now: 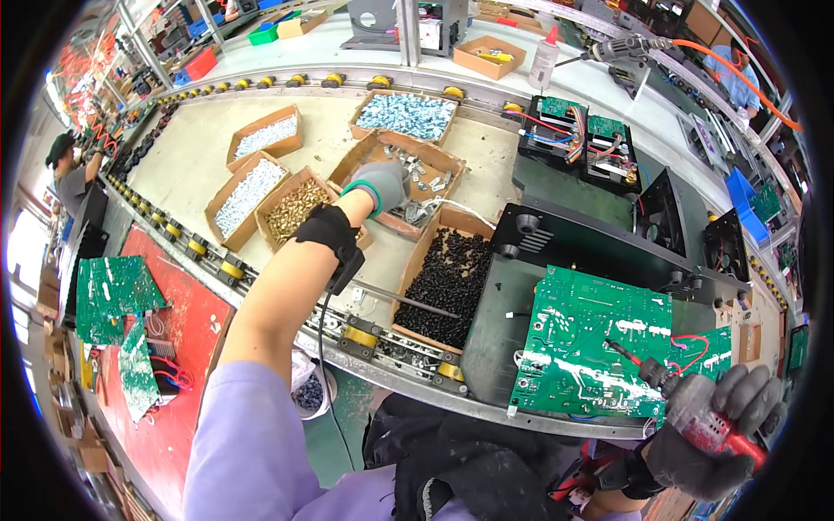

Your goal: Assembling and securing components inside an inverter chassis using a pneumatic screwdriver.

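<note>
My left hand [382, 184], in a grey glove with a green cuff, reaches into a shallow cardboard box [349, 158] of small metal brackets [434, 182]. Its fingers point down and are hidden behind the back of the glove. At the lower right, my right hand [695, 462] in a dark grey glove grips a red power screwdriver [695, 418]. The tool's bit points up and left, over a large green circuit board [591, 339]. That board lies flat at the front of a black metal chassis [599, 234], with a red wire near its right side.
Cardboard boxes hold black screws [443, 278], brass-coloured parts [297, 208], white parts [248, 198] and bluish parts [407, 116]. A roller rail [360, 334] edges the bench. More green boards [117, 291] rest on a red surface at left. A power tool [621, 48] hangs above. Co-workers [74, 178] stand farther off.
</note>
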### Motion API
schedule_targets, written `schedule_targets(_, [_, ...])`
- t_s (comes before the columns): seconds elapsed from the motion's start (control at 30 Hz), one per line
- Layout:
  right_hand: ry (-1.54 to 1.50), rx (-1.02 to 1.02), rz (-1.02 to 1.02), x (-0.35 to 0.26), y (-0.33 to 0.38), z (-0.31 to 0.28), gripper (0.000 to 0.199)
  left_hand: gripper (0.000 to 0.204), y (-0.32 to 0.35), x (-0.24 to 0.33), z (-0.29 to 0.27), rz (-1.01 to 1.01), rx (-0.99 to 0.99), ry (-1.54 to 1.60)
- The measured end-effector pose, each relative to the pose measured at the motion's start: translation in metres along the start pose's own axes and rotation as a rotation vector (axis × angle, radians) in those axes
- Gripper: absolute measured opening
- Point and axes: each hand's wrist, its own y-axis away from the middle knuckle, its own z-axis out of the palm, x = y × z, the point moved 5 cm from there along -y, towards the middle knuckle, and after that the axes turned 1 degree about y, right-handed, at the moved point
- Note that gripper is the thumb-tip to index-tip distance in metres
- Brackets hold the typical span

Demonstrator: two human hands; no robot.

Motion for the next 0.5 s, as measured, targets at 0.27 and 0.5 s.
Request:
schedule_targets(0.27, [0.451,0.107,-0.323,-0.048,-0.009,-0.036,0.055,0.024,0.000,-0.004,0.008,0.024,0.224,0.049])
schedule_targets(0.5, [0.540,-0.054,0.012,-0.052,-0.010,-0.056,0.041,0.012,0.097,0.054,-0.041,0.229,0.202,1.141])
